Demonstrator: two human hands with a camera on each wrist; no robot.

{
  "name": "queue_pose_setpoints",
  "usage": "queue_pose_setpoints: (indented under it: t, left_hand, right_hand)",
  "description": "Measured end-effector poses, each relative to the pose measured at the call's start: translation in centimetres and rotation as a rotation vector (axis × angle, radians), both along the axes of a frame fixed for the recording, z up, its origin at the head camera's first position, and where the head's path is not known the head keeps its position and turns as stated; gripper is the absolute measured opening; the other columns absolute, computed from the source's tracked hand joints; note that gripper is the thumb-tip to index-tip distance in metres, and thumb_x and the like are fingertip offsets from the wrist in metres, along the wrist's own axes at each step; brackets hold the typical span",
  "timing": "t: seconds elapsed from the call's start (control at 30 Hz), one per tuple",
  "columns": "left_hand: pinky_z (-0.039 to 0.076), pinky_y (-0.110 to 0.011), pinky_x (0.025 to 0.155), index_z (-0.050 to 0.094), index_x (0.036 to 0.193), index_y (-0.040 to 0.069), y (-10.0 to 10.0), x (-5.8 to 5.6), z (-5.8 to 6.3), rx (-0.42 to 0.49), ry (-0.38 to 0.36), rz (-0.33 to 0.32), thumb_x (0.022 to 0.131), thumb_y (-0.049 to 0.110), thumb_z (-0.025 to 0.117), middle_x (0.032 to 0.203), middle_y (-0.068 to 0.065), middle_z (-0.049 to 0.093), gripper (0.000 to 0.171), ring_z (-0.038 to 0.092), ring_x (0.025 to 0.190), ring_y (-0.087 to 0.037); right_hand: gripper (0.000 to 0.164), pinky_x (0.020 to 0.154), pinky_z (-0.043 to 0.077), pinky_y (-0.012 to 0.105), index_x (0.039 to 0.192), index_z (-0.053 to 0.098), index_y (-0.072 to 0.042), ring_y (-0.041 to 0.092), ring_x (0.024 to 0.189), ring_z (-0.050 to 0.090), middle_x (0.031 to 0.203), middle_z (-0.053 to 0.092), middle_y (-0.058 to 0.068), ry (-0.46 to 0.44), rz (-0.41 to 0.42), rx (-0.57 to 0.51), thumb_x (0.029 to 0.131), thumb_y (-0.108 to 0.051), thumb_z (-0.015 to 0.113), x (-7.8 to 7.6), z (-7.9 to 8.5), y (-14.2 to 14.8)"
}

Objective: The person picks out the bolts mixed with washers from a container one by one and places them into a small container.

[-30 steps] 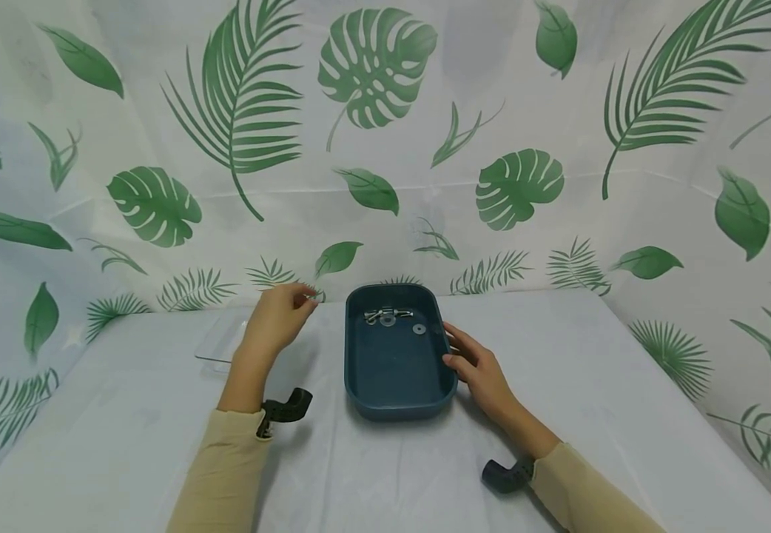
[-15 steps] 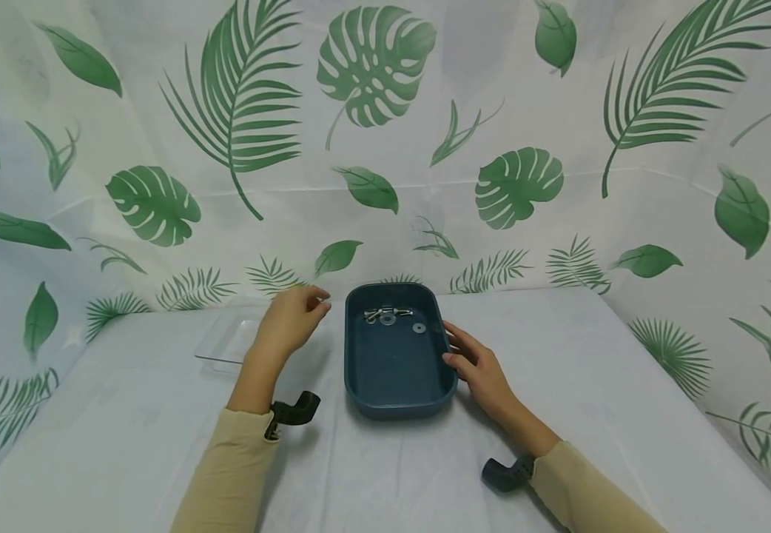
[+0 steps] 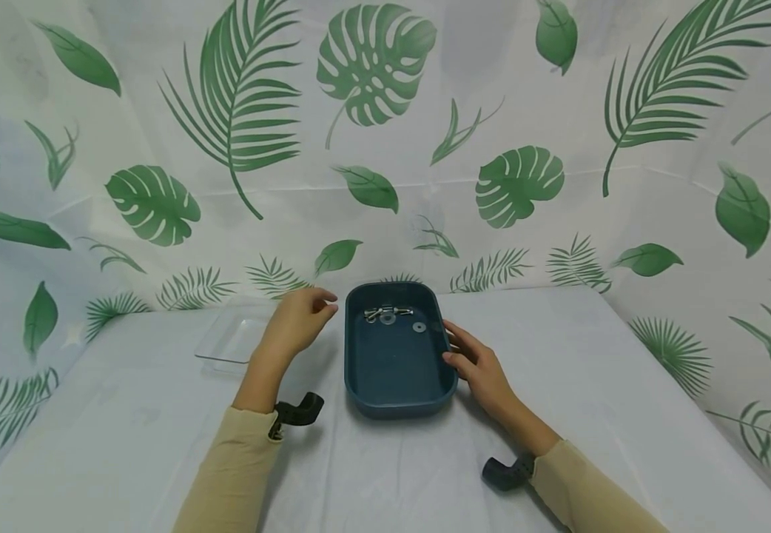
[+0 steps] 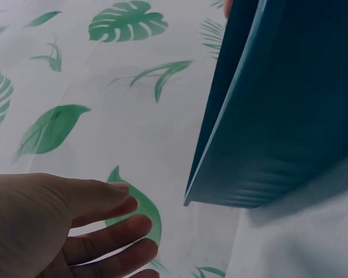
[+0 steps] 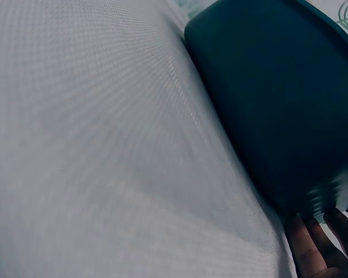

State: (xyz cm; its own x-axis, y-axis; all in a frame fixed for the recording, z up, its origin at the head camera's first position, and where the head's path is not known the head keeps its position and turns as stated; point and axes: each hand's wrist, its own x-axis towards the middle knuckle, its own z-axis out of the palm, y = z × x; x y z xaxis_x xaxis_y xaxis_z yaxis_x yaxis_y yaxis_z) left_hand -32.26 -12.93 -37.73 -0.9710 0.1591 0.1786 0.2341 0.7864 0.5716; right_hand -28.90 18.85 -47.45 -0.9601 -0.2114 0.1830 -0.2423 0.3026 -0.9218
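A dark blue tub stands upright on the white-covered table, in the middle of the head view. At its far end lies a small cluster of metal bolts with a flat washer beside them. A second washer lies by itself near the right wall. My left hand hovers just left of the tub, apart from it. Its fingers are loosely bent, with nothing visible between them in the left wrist view. My right hand rests its fingertips against the tub's right outer side.
A clear plastic container sits behind my left forearm, partly hidden by it. Black wrist mounts stick out from both sleeves. A leaf-printed cloth backdrop rises behind the table and along both sides.
My left hand has drifted right, closer to the tub, uncovering more of the clear container. The right hand, the tub and the metal parts in it have stayed put.
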Motion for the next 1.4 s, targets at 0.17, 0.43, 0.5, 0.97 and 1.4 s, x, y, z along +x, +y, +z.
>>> queue_pose_setpoints:
  t: [0.17, 0.43, 0.5, 0.97, 1.4]
  left_hand:
    - [0.057, -0.045, 0.087, 0.07, 0.127, 0.01, 0.1, -0.1, -0.3, 0.016, -0.022, -0.011, 0.102, 0.026, 0.061, 0.111, -0.011, 0.074, 0.031, 0.069, 0.101, -0.026]
    - [0.056, -0.045, 0.087, 0.069, 0.129, 0.011, 0.7, -0.4, -0.6, 0.047, -0.057, -0.03, 0.102, 0.027, 0.061, 0.113, -0.012, 0.073, 0.033, 0.068, 0.104, -0.028]
    - [0.056, -0.046, 0.089, 0.068, 0.129, 0.011, 0.9, -0.4, -0.6, 0.045, -0.064, -0.04, 0.102, 0.028, 0.061, 0.114, -0.011, 0.073, 0.033, 0.067, 0.105, -0.028]
    - [0.056, -0.046, 0.089, 0.068, 0.13, 0.012, 1.3, -0.6, -0.8, 0.044, -0.093, -0.054, 0.103, 0.029, 0.06, 0.115, -0.01, 0.072, 0.033, 0.067, 0.106, -0.027]
    - [0.055, -0.048, 0.093, 0.067, 0.131, 0.011, 1.6, -0.8, -1.5, 0.048, -0.098, -0.055, 0.103, 0.027, 0.06, 0.119, -0.011, 0.071, 0.034, 0.066, 0.111, -0.029]
  right_hand:
    - [0.055, 0.097, 0.056, 0.052, 0.156, 0.041, -0.019, 0.043, 0.134, 0.055, 0.15, 0.051, 0.024, 0.009, -0.004, 0.009, 0.103, -0.018, 0.055, 0.0, 0.0, 0.0]
    - [0.056, 0.095, 0.058, 0.047, 0.156, 0.041, -0.017, 0.042, 0.133, 0.057, 0.15, 0.052, 0.024, 0.015, -0.007, 0.01, 0.102, -0.018, 0.056, 0.0, 0.0, 0.0]
    - [0.056, 0.094, 0.059, 0.045, 0.156, 0.041, -0.017, 0.042, 0.132, 0.057, 0.15, 0.052, 0.024, 0.015, -0.009, 0.011, 0.102, -0.018, 0.056, 0.0, 0.1, 0.0]
    - [0.056, 0.095, 0.058, 0.046, 0.156, 0.04, -0.017, 0.042, 0.133, 0.056, 0.15, 0.051, 0.024, 0.006, -0.008, 0.017, 0.102, -0.018, 0.056, 0.0, 0.1, 0.0]
    - [0.056, 0.095, 0.058, 0.044, 0.156, 0.041, -0.019, 0.041, 0.133, 0.056, 0.151, 0.051, 0.023, 0.005, -0.005, 0.008, 0.102, -0.018, 0.056, -0.1, 0.1, 0.0]
